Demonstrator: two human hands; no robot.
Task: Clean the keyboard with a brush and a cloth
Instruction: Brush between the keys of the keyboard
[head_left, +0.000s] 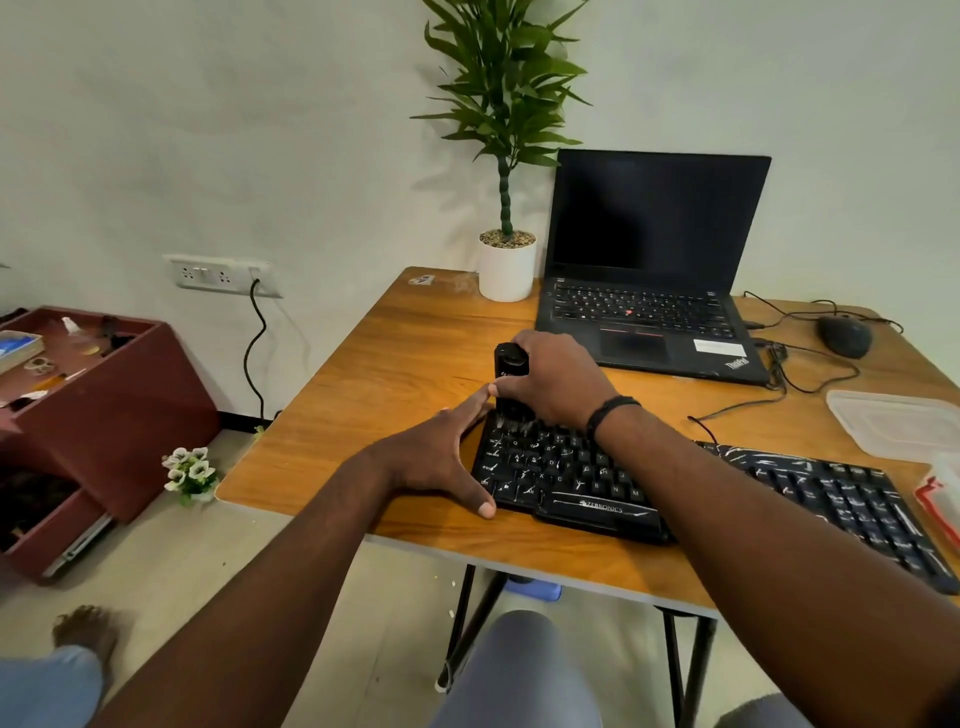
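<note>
Head view. The black full-size plastic keyboard (675, 493), streaked with pale debris, is lying along the near edge of the orange-brown wooden worktop (395, 364), its right end running toward the lower right corner of the frame. The right hand (558, 382) is wrapping its grip around the black upright-handled cleaning brush (510, 382), whose pale bristles are pressing on the top-left key rows. The right forearm is crossing above the middle of the keyboard, wrist bent downward. The left hand (441, 457) is lying flat with fingers straight, bracing the keyboard's left end, thumb at the front corner; its grip is holding nothing.

Risks, as judgement: the keyboard is sitting close to the worktop's front edge, so a hard stroke toward the person may be pushing it off; bristles digging steeply may be lifting a keycap; loosened debris may be scattering toward the open black laptop (649, 270) behind. No cloth is identifiable here.
</note>
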